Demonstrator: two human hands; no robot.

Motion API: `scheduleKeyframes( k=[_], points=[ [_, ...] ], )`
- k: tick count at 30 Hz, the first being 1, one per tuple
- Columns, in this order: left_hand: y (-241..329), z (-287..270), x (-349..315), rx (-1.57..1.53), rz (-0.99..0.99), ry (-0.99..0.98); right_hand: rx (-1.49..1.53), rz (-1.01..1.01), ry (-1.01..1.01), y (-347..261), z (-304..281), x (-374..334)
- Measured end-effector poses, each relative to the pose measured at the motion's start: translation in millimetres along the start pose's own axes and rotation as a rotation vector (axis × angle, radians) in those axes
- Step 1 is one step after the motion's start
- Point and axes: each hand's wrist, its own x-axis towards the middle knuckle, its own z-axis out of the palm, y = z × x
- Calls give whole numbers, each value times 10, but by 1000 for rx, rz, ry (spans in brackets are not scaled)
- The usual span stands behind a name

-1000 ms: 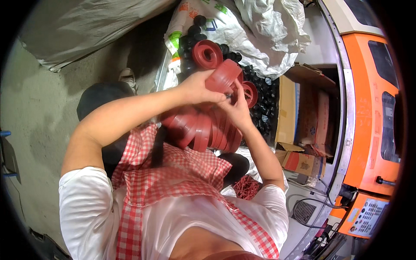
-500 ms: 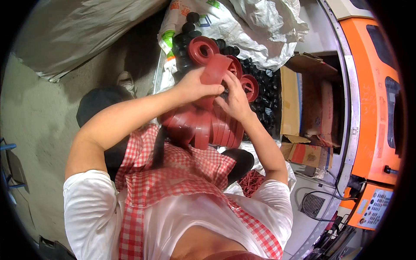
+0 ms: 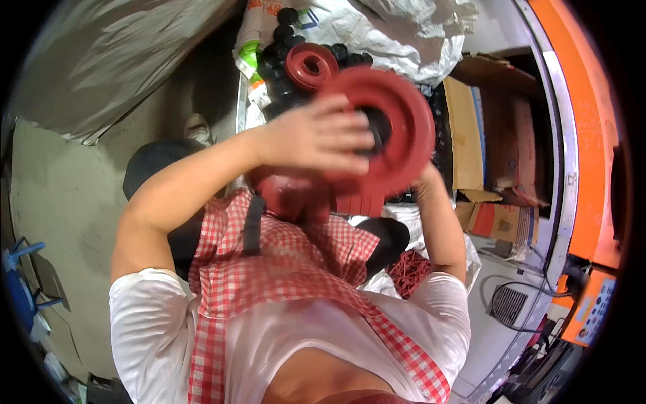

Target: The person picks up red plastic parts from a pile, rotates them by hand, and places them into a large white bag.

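A large red plastic ring (image 3: pixel 408 128) with a round hole is lifted toward me, its broad face showing. At its lower right edge is my right hand (image 3: pixel 425 178), closed on the rim with most of its fingers hidden behind it. My left hand (image 3: pixel 316 138), smeared by motion, lies over the ring's left side with its fingers spread; whether it touches the ring I cannot tell. Beneath my hands, in front of my lap, are more red plastic pieces (image 3: pixel 289 195). A smaller red ring (image 3: pixel 311 66) rests beyond on a heap of black round parts (image 3: pixel 279 77).
White woven sacking (image 3: pixel 404 47) lies behind the heap. Open cardboard boxes (image 3: pixel 468 135) stand at the right, beside an orange machine (image 3: pixel 589 168). Thin red scraps (image 3: pixel 409 273) lie near my right elbow. A large grey-white sack (image 3: pixel 114 60) is at the far left.
The ring, edge-on before between both hands, now faces me and is closer. My right hand has moved right with it; my left hand has loosened and spread its fingers.
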Motion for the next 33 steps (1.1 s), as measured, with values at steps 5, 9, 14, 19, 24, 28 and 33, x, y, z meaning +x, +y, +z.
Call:
scheduleKeyframes(
  k=[5, 9, 14, 19, 24, 28, 33],
  points=[
    [-218, 255, -126, -1033, -1408, 551, -143, -291, 1082, 838, -968, -111],
    [-601, 816, -854, -1854, -1794, 575, -269, 162, 1109, 2303, -2057, -216],
    [-438, 1499, -1678, -636, -2051, 29, -843, 253, 1031, 2691, -1739, 291],
    [-744, 1564, -792, -61, -1111, -146, -902, 451, 1045, 2943, -1907, 231],
    [-1035, 1768, -1081, 283, -800, -903, -899, 570, 1020, 2753, -1778, 453],
    [-1441, 1791, -909, 168, -688, -1339, -1035, 353, 1088, 3026, -1970, 362],
    [-1455, 1787, -1215, 133, -765, -1207, -848, 600, 1126, 2850, -1922, 487]
  ],
)
